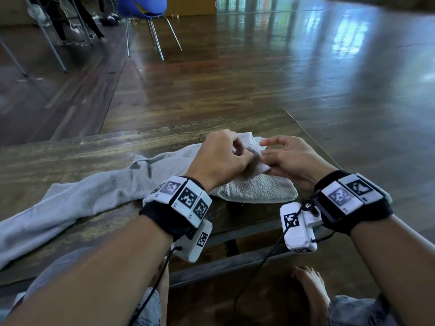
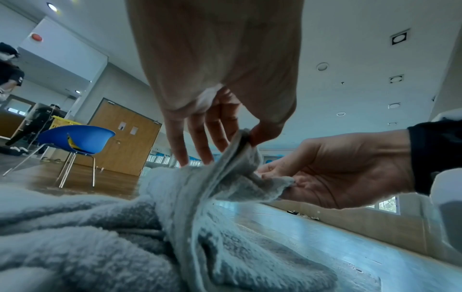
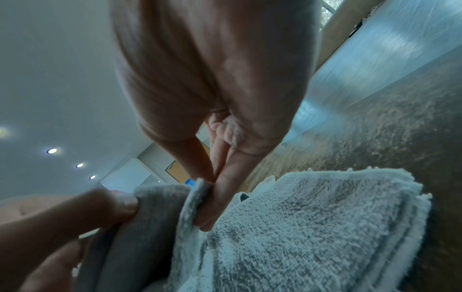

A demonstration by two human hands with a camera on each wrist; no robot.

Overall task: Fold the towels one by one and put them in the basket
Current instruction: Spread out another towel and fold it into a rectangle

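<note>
A grey towel [image 1: 94,196] lies crumpled across the low wooden table [image 1: 70,156], running from the near left to the middle right. My left hand [image 1: 226,156] pinches a raised fold of it between thumb and forefinger, and the other fingers reach down to the cloth. In the left wrist view this pinch [image 2: 260,136] lifts a ridge of towel [image 2: 100,247]. My right hand [image 1: 287,156] is just beside it and pinches the towel's edge [image 3: 312,217] between thumb and fingers [image 3: 220,197]. No basket shows in the head view.
The table's right edge [image 1: 317,147] runs close beside my right hand, with glossy wooden floor [image 1: 259,78] beyond. A blue chair [image 1: 143,5] on metal legs stands far back on the left. My bare feet [image 1: 310,288] are under the table's near edge.
</note>
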